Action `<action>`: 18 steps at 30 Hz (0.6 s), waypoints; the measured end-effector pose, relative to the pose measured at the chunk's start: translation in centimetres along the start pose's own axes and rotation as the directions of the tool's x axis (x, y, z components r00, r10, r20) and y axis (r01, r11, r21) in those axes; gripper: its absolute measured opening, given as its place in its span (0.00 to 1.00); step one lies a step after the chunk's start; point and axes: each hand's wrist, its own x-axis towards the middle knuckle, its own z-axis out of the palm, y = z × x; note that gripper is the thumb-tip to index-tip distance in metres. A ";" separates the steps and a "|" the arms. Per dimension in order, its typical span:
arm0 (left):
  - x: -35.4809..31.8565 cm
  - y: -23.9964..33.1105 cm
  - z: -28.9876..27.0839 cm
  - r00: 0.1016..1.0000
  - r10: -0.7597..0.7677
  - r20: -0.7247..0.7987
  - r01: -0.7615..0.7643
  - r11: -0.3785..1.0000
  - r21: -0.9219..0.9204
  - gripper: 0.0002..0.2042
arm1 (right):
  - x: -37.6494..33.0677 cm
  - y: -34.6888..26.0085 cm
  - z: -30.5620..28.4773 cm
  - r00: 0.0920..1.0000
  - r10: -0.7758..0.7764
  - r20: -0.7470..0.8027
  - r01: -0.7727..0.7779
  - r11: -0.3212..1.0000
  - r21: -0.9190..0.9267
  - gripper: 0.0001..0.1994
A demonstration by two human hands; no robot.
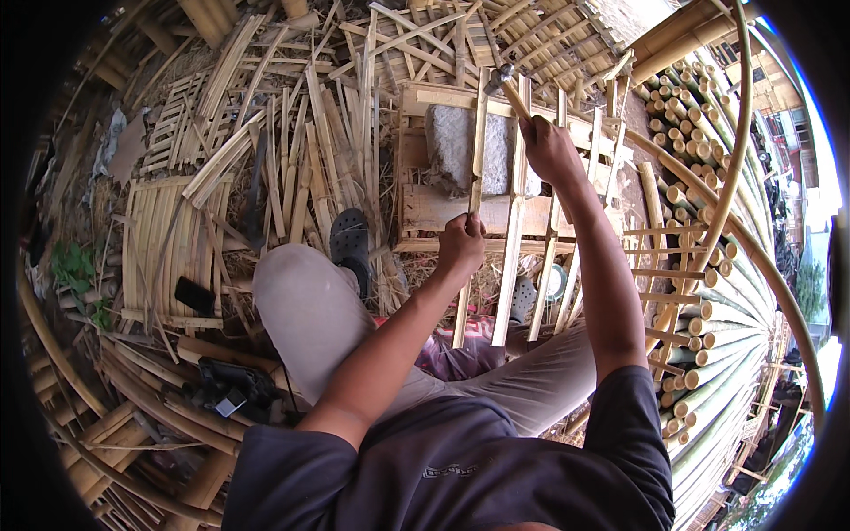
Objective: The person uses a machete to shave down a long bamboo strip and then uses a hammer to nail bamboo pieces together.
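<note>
My left hand (462, 241) is closed around a long bamboo slat (479, 155), which runs away from me over a low wooden bench (423, 212). My right hand (551, 150) grips the wooden handle of a hammer (511, 88). The hammer's metal head is at the far end of that slat; whether it touches is too small to tell. Several more slats (513, 230) lie side by side to the right, joined at the far end by a crosswise strip. A rough grey stone block (449, 146) sits on the bench beneath them.
Cut bamboo poles (699, 341) are stacked along the right. Loose strips (305, 168) cover the ground ahead and left, near a slatted panel (155, 234) with a black phone (195, 296). My clog (351, 234) is left of the bench. A curved bamboo pole (770, 252) arches at right.
</note>
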 end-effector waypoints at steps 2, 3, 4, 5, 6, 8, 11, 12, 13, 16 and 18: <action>0.0 0.1 0.0 1.000 -0.005 0.003 0.005 1.000 -0.009 0.17 | -0.1 -0.2 -0.2 1.000 0.008 0.007 -0.008 1.000 -0.001 0.19; 0.1 0.0 -0.1 1.000 -0.004 0.004 0.004 1.000 -0.015 0.17 | 0.0 -0.4 -0.3 1.000 0.007 0.012 -0.007 1.000 -0.002 0.20; 0.1 -0.1 -0.1 1.000 -0.001 0.002 0.001 1.000 -0.016 0.17 | 0.0 -0.6 -0.4 1.000 0.006 0.018 -0.006 1.000 -0.002 0.20; 0.2 -0.1 -0.2 1.000 0.002 0.000 -0.002 1.000 -0.017 0.17 | 0.1 -0.6 -0.3 1.000 -0.010 0.013 0.010 1.000 0.002 0.20; 0.1 -0.1 -0.1 1.000 0.007 -0.002 -0.007 1.000 -0.013 0.17 | 0.1 -0.4 -0.3 1.000 -0.024 0.008 0.024 1.000 0.005 0.20; 0.1 0.0 0.1 1.000 0.011 -0.004 -0.011 1.000 -0.009 0.17 | 0.1 0.0 -0.3 1.000 -0.028 0.008 0.027 1.000 0.012 0.20; 0.1 0.1 0.1 1.000 0.021 -0.002 -0.021 1.000 -0.006 0.17 | 0.3 0.0 -0.4 0.999 -0.014 0.029 0.014 1.000 0.021 0.20; 0.1 0.0 0.0 0.999 0.033 -0.002 -0.033 0.999 -0.004 0.17 | 0.3 0.0 -0.5 0.999 -0.021 0.038 0.020 1.000 0.023 0.20; 0.2 -0.1 0.0 0.999 0.045 -0.001 -0.045 0.999 -0.001 0.17 | 0.4 -0.1 -0.5 0.999 -0.028 0.046 0.027 0.999 0.024 0.21; 0.3 -0.3 -0.1 1.000 0.028 0.007 -0.028 0.999 -0.021 0.17 | 0.6 -0.3 -0.5 0.999 -0.009 0.048 0.008 1.000 0.006 0.22; 0.3 -0.2 -0.1 0.999 0.042 -0.009 -0.042 0.999 0.014 0.17 | 0.8 -0.3 -0.7 0.997 0.020 0.068 -0.021 1.000 0.007 0.22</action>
